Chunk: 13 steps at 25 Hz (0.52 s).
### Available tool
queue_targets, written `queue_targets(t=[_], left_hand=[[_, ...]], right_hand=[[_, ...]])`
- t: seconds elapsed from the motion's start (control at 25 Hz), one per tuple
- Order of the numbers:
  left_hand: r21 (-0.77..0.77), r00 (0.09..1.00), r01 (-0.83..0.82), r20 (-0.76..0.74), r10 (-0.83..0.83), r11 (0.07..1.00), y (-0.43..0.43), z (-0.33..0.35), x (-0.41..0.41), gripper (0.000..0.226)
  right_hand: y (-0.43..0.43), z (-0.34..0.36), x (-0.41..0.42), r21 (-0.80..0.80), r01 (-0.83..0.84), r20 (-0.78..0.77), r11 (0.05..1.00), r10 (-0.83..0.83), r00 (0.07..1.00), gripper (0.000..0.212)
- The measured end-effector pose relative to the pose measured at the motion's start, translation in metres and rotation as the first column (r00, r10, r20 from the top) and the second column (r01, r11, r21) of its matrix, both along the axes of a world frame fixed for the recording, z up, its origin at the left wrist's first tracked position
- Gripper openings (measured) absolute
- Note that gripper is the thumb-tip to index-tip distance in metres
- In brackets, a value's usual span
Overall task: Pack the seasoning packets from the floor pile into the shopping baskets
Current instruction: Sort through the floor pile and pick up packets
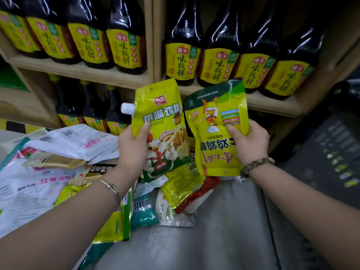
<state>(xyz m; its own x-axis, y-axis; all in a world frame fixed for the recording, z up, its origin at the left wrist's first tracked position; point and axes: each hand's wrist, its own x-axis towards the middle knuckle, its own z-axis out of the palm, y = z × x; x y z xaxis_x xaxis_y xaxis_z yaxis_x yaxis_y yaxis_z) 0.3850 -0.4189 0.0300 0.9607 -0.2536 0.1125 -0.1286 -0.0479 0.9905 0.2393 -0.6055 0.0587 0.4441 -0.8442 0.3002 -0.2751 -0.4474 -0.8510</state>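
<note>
Fingers point(253, 126) round 2 yellow packets point(161, 117)

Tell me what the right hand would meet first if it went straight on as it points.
Probably the wooden shelf under the soy sauce bottles; the yellow packet that the right hand holds would touch first. Depth is unclear.

Light wooden shelving point(81, 72) fills the back of the view, split by an upright board point(150, 36) into a left and a right bay. Dark bottles point(124, 41) with yellow labels printed in Chinese stand shoulder to shoulder on the upper left shelf and on the right shelf point(272, 103). A lower row of bottles point(93, 108) with yellow caps stands beneath the left one. A green panel point(9, 78) and a yellow-and-black striped strip point(13, 126) show at far left. The floor point(224, 240) is smooth grey. Glossy highlights lie on the bottle shoulders.
</note>
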Motion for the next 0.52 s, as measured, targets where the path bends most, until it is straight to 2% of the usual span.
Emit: queue_targets(t=[0.08, 0.28, 0.52], left_hand=[[-0.033, 1.0, -0.008, -0.028, 0.007, 0.999, -0.008, 0.013, -0.006, 0.035], [-0.104, 1.0, -0.016, 0.003, 0.016, 0.994, -0.023, 0.037, -0.009, 0.035], [-0.205, 1.0, -0.002, -0.028, -0.004, 0.979, -0.036, 0.059, -0.02, 0.031]], right_hand=[[0.005, 0.012, -0.004, -0.019, 0.003, 0.041, 1.0, -0.002, 0.999, 0.004], [0.013, 0.048, -0.009, 0.017, 0.043, 0.25, 0.999, -0.046, 0.967, 0.025], [0.014, 0.099, -0.022, -0.045, 0.0, 0.222, 0.999, 0.01, 0.975, 0.023]])
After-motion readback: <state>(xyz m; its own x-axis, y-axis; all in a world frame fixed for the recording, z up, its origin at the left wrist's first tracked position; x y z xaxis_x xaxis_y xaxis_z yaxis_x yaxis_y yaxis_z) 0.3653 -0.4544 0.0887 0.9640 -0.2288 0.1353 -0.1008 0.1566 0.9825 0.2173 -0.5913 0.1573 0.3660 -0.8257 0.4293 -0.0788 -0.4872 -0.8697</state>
